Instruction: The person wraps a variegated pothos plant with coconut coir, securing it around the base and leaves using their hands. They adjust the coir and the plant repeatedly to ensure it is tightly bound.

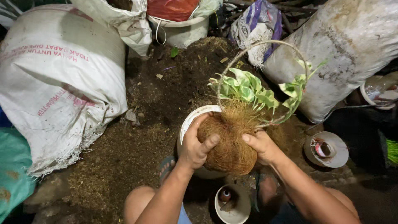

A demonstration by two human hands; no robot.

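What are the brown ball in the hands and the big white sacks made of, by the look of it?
Ball: seemingly coconut husk fibre, matte and shaggy with loose brown strands. Both the left hand and right hand press it. Sacks: likely woven plastic, dull white, with frayed threads along the edge.

white pot mostly hidden behind the fibre ball; green sack cut off left

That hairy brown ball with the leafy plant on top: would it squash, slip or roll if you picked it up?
The fibre ball looks rough, so probably grippy in the left hand and right hand. Its loose strands suggest it gives slightly. Being round, it would likely roll or tip.
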